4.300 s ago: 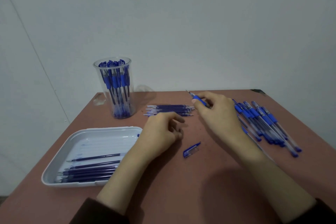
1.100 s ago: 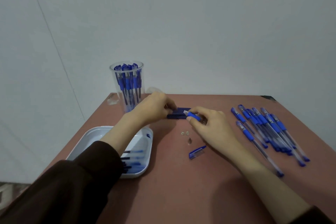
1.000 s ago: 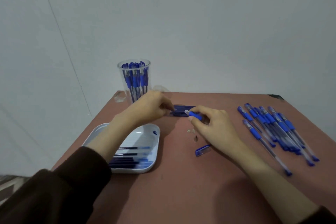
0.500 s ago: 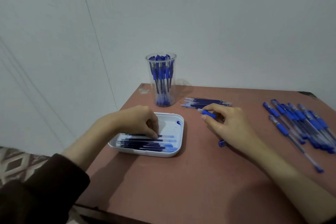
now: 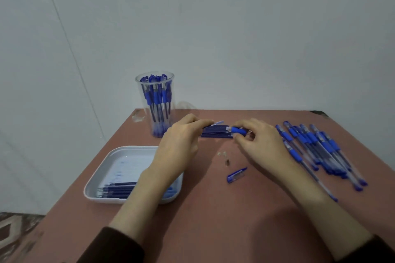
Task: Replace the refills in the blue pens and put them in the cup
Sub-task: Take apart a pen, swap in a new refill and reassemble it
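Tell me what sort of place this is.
Probably a pen-refilling workstation in a plain room: a reddish table against a bare wall, a cup of blue pens, a white tray of refills.

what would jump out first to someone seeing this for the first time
The two hands close together mid-table: the left hand pinches a refill over the pile of refills, and the right hand grips a blue pen barrel. Behind the left hand stands a clear cup packed with blue pens. A fan of loose pens lies along the table's right side.
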{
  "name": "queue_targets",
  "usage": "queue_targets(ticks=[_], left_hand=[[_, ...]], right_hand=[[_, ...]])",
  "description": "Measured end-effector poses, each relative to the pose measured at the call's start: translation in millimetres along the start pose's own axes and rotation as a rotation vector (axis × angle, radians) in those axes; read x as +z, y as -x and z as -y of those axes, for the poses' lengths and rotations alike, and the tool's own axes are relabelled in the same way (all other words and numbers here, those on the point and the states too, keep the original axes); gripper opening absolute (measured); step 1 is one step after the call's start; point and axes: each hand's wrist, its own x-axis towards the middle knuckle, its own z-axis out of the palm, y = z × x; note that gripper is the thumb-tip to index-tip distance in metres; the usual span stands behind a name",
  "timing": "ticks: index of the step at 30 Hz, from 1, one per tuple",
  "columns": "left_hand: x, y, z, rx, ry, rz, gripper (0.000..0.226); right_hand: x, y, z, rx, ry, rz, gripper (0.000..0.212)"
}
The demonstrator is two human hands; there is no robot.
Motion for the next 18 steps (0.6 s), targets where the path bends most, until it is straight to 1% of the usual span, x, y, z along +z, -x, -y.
queue_targets(ticks=[2, 6, 9, 15, 18], left_hand=[[4.6, 0.8, 1.5, -0.004, -0.008, -0.001, 0.045], [6.2, 3.0, 5.0, -0.015, 0.017, 0.010, 0.044], [6.3, 2.3, 4.5, 0.003, 0.021, 0.026, 0.044], [5.7, 1.5, 4.6, 0.019, 0.014, 0.042, 0.044], [4.9, 0.8, 4.0, 0.024, 0.016, 0.036, 0.043]], right_hand=[[0.1, -1.2, -1.1, 0.001, 0.015, -0.013, 0.017], [-0.7, -3.1, -1.2, 0.003, 0.014, -0.034, 0.017], [1.0, -1.9, -0.4, -0.029, 0.005, -0.027, 0.017], [-4.4, -4.3, -4.9, -0.018, 0.087, -0.062, 0.020], [-5.8, -4.0, -4.8, -0.023, 0.136, -0.031, 0.021]])
